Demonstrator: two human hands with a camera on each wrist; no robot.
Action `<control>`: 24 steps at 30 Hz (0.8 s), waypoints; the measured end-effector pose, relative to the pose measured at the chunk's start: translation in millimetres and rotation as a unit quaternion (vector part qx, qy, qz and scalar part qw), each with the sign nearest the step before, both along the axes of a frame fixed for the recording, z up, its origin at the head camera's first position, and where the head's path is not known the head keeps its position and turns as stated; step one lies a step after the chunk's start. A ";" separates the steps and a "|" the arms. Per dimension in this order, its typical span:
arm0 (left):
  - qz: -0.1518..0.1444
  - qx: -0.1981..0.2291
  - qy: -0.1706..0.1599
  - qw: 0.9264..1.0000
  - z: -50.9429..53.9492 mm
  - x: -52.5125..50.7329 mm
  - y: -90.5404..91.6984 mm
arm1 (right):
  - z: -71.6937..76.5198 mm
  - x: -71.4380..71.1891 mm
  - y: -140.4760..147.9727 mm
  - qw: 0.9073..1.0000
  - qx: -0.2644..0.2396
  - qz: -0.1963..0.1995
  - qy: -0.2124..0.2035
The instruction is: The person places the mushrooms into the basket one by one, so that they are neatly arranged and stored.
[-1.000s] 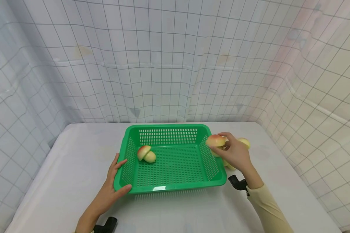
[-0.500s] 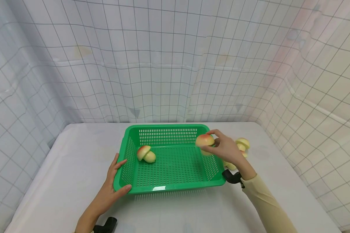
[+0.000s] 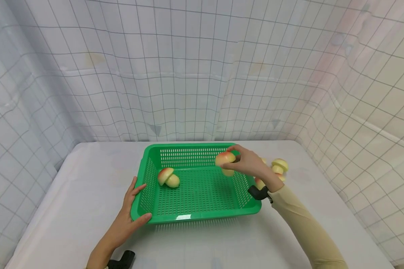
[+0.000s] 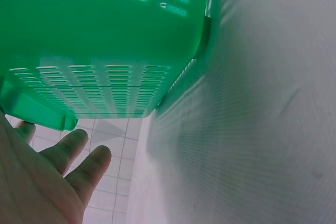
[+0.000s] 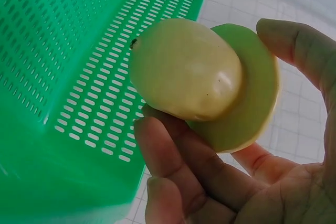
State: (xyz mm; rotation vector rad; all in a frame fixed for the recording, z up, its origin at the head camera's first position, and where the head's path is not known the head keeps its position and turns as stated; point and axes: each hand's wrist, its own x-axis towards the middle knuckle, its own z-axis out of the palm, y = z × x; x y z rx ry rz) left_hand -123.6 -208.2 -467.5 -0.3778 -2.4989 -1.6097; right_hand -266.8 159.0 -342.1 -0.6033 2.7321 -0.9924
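A green plastic basket (image 3: 205, 216) with slotted walls stands on the white table. My right hand (image 3: 250, 164) pinches a toy mushroom (image 3: 224, 158) with a red-yellow cap, above the basket's right side. In the right wrist view, thumb and fingers hold the mushroom's cap, its pale rounded stem (image 5: 184, 69) pointing at the basket. Another toy mushroom (image 3: 170, 178) lies inside, near the left wall. At the basket's left front corner, my left hand (image 3: 128, 211) touches the rim with thumb and spread fingers. From the left wrist, its fingers (image 4: 92, 169) look fairly straight.
Several more toy mushrooms (image 3: 279, 165) lie on the table (image 3: 309, 186) right of the basket, partly hidden by my right forearm. A white checked curtain (image 3: 188, 93) hangs behind the table and along both sides. Dark wrist devices (image 3: 258, 192) sit on both wrists.
My right hand has carried the mushroom leftward, from the basket's right edge to over its inside. The left hand, basket and the mushroom inside have stayed put.
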 end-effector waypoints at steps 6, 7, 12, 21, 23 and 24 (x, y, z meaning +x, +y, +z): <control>-0.002 0.004 0.000 1.000 0.2 0.4 -0.6 | -0.8 -9.5 -15.8 1.000 0.014 0.012 -0.003; -0.003 0.006 0.000 1.000 0.2 0.4 -0.6 | -1.3 -11.1 -18.6 1.000 0.016 0.014 0.000; -0.004 0.008 -0.001 1.000 0.5 0.4 -0.5 | -6.3 -20.2 -30.8 0.999 0.025 0.026 0.016; -0.003 0.001 0.001 1.000 1.0 -0.1 0.1 | -19.0 -32.3 -49.6 0.998 0.049 0.036 -0.010; -0.003 0.001 0.002 1.000 1.1 -0.1 0.1 | -22.2 -35.3 -54.1 0.997 0.059 0.037 -0.014; -0.003 0.002 0.002 1.000 1.1 0.1 0.1 | -23.4 -36.6 -56.2 0.997 0.064 0.039 -0.017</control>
